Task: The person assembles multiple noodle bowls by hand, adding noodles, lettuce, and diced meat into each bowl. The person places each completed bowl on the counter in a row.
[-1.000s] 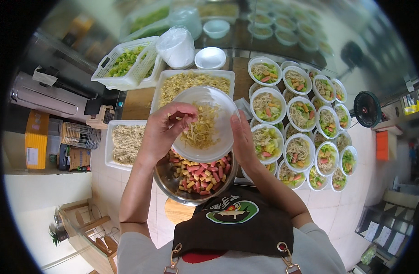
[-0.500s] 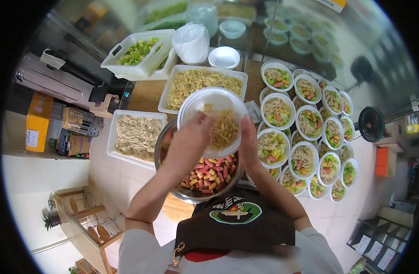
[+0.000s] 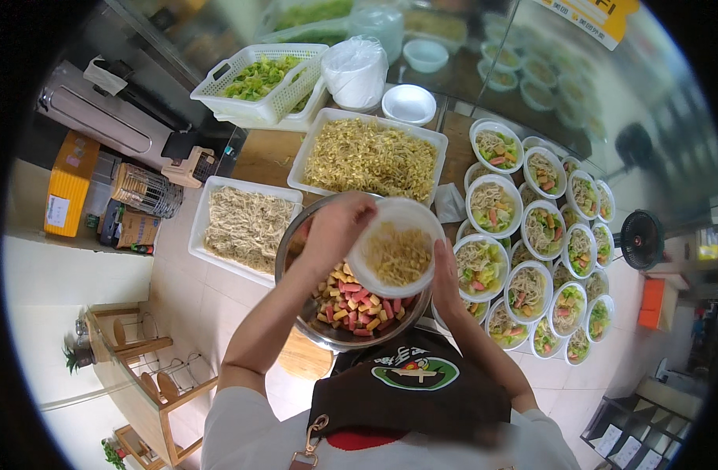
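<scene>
A white plastic bowl [image 3: 368, 262] with yellowish bean sprouts [image 3: 399, 254] inside hangs tilted over a metal basin. My right hand [image 3: 446, 280] holds it at its right side, fingers partly hidden by the rim. By the bowl's upper left rim, my left hand [image 3: 341, 227] is closed with curled fingers; whether anything is in them cannot be seen. Below, the metal basin [image 3: 308, 323] holds pink and yellow cut sausage-like pieces [image 3: 359, 307]. Beyond the bowl stands a white tray of bean sprouts [image 3: 370, 157].
Left of the basin is a white tray of pale shredded food [image 3: 245, 223]. Filled salad bowls [image 3: 523, 227] crowd the right side in stacks. At the back are a white basket of lettuce [image 3: 261, 82], a plastic-wrapped stack [image 3: 355, 72] and white bowls [image 3: 408, 104].
My left hand has drawn from over the bowl's inside to its upper left rim. The bowl has moved lower and tips more. The whole view has shifted slightly.
</scene>
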`<state>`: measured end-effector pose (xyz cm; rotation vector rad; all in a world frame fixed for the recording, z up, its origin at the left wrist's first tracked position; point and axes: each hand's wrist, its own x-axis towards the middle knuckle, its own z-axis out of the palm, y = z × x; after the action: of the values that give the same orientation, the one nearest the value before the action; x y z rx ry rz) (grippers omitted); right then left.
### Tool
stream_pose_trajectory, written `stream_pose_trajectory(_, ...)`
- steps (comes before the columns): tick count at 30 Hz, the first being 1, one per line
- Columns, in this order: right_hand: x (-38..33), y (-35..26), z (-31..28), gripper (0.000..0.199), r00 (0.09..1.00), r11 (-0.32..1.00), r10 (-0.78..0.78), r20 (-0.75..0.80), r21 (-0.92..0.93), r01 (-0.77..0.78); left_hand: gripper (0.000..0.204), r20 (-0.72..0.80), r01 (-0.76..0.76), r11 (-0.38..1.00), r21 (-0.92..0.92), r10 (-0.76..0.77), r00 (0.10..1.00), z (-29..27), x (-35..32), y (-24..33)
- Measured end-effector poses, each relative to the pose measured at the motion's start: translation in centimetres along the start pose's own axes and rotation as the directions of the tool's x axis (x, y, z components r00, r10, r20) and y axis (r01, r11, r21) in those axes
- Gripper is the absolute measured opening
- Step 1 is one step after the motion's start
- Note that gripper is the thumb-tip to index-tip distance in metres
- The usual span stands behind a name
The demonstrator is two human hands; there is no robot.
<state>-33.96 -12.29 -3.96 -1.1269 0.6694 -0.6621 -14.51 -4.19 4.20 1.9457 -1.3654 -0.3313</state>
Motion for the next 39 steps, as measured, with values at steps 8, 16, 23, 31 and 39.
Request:
stream_pose_trajectory(8,-4.9,1.3,-5.2,0.05,0.981,0.984,0.126,-0.146,-0.109,-0.142,0.024,-0.003,0.103,0.921,0.377,-0.11,0.994,8.6,9.1,-21.4)
stream_pose_trajectory(16,-6.5,-0.7,-7.6,0.054,0.943,0.942,0.076,-0.325,-0.287,-0.175,0.012,-0.009,0.159,0.905,0.394,-0.169,0.986,10.7,12.6,-21.7)
stream_pose_trajectory(23,-0.8,0.6,-6.9,0.045,0.971,0.995,-0.011,-0.241,-0.096,-0.012,0.01,0.183,0.312,0.829,-0.464,-0.255,0.949,0.5,11.8,-9.7)
stream_pose_trajectory(31,4.7,-0.8,1.4,0.044,1.0,0.999,-0.02,0.024,0.039,0.019,0.02,0.289,-0.226,0.974,0.029,0.208,0.935,0.5,1.7,-1.3)
stream_pose_trajectory(39,3.9,3.0,4.2,0.046,0.994,0.995,0.096,0.046,-0.005,-0.096,0.013,-0.193,0.273,0.959,-0.073,-0.282,0.94,-10.8,-3.2,-14.5)
